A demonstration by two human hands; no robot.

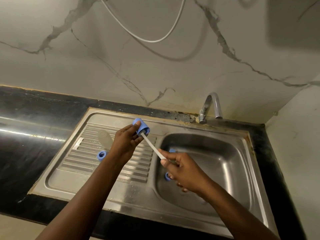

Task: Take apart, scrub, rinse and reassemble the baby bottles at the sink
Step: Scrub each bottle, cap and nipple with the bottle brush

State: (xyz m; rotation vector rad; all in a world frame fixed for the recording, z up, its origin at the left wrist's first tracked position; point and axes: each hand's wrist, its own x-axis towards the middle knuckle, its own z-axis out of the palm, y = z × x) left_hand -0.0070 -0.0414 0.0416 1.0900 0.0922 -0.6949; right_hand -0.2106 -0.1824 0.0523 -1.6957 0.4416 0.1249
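Marbled wall (86, 66) is seen behind a black counter (34, 129) in the head view, and a white cable (153, 40) hangs in a loop against that wall. A steel sink (121, 202) is set into the counter, with a ribbed drainboard (83, 163) on the left, a basin (225, 163) on the right and a tap (210, 106) at the back corner.

A blue cap (141, 126) is held above the drainboard by the left hand (126, 144), thumb and fingers curled round its sides, its open end turned towards the basin. A brush (152, 144) is pushed into that open end, the bristles seen at the mouth. Its white handle is pinched by the curled fingers of the right hand (185, 172), over the basin's left edge.

A clear bottle (104, 138) lies on its side on the drainboard, just beside the left hand. A blue ring (101, 155) rests near it. A second ring (167, 175) is partly hidden by the right hand in the basin, and a small blue piece (172, 150) shows above the fingers.
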